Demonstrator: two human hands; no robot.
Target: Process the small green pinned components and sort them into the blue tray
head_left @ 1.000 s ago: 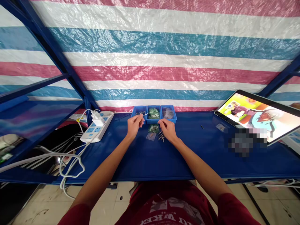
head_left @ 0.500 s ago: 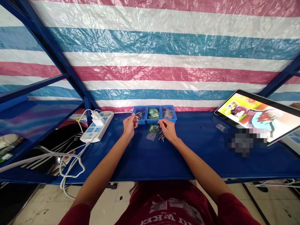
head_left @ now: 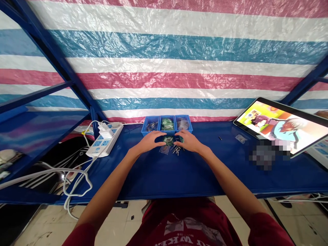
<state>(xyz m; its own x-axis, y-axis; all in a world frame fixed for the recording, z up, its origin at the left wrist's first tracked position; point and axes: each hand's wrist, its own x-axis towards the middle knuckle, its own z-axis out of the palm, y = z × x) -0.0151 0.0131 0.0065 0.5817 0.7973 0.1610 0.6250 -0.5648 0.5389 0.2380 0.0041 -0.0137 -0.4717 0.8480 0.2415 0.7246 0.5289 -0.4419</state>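
Observation:
My left hand and my right hand meet over a small green part on the blue bench. The fingertips of both hands curl in on the part from either side and seem to pinch its ends. Just below it lie a small clear bag and several loose metal pins. Behind the hands stand three small blue bins: the left one holds metal pins, the middle one green parts, the right one clear bags.
A white power strip with a plugged charger sits at the left, and its white cables hang off the bench edge. A tablet showing a cartoon leans at the right. A small clear bag and a dark pin lie near it.
My left hand has come back from the left bin and moved right and down to the green part. My right hand has shifted slightly onto the same part. The view has tipped a little.

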